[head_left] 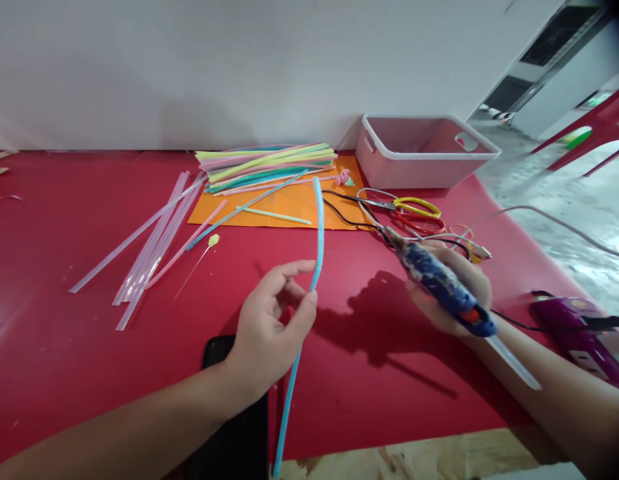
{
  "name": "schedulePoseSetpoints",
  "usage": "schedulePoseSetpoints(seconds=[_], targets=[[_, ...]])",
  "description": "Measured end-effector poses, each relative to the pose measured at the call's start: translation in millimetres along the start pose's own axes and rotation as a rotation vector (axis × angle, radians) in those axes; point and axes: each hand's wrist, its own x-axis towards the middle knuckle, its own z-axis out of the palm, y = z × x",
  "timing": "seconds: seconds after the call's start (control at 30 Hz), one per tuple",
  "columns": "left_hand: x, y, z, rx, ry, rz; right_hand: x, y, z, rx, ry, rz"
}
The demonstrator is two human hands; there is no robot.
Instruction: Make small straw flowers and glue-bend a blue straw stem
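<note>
My left hand (274, 320) pinches a long light-blue straw (318, 233) between thumb and fingers, and the straw bends upward above the red table (64, 333). My right hand (452, 283) is closed round a blue glue gun (442, 283) with a clear glue stick poking out of its back end. The gun's nozzle points away toward the scissors. The two hands are apart, with the straw's upper end left of the gun.
A pile of coloured straws (269, 163) lies on an orange sheet (289, 207). Clear glue sticks (149, 243) lie at the left. Scissors (409, 207), a pink-white bin (422, 150), a purple power strip (579, 330) and a black phone (234, 427) are nearby.
</note>
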Motion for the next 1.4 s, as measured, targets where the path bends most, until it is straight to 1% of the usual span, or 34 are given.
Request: schedulePoseSetpoints(seconds=[0.03,0.1,0.17,0.23,0.3,0.33,0.4,0.47,0.5,0.57,0.63,0.77,0.87,1.07,1.27,1.4], targets=[[-3,0,0.3,0.014,0.042,0.037,2,-1,1,-0.08,-0.025,-0.044],[-8,0,1.0,0.047,0.082,0.13,5,-4,5,-0.274,-0.096,-0.114],[-14,-2,1.5,0.096,0.074,0.189,5,-6,10,-0.452,-0.193,-0.099],[-17,-4,2.0,0.148,0.052,0.214,4,-8,15,-0.553,-0.28,-0.058],[-18,-5,2.2,0.214,0.039,0.245,3,-12,17,-0.617,-0.314,-0.049],[-18,-5,2.3,0.253,0.031,0.264,2,-15,17,-0.619,-0.294,-0.062],[-17,-2,2.3,0.33,0.004,0.302,2,-25,16,-0.54,-0.192,-0.109],[-15,2,2.3,0.375,-0.04,0.324,2,-38,14,-0.351,-0.098,-0.166],[-15,4,2.3,0.38,-0.065,0.333,1,-44,15,-0.253,-0.079,-0.187],[-14,7,2.5,0.365,-0.117,0.338,-1,-55,17,-0.112,-0.072,-0.206],[-15,8,2.7,0.346,-0.156,0.332,-3,-61,23,-0.041,-0.077,-0.21],[-15,9,2.4,0.312,-0.219,0.33,-7,-63,34,0.076,-0.097,-0.17],[-13,10,1.5,0.271,-0.27,0.324,-7,-63,39,0.182,-0.074,-0.141],[-10,9,0.8,0.183,-0.348,0.228,-1,-63,37,0.273,0.077,-0.001],[-7,10,1.8,0.188,-0.363,0.188,-1,-54,34,0.307,0.126,0.042],[-6,12,2.2,0.182,-0.377,0.173,0,-50,32,0.306,0.153,0.041]])
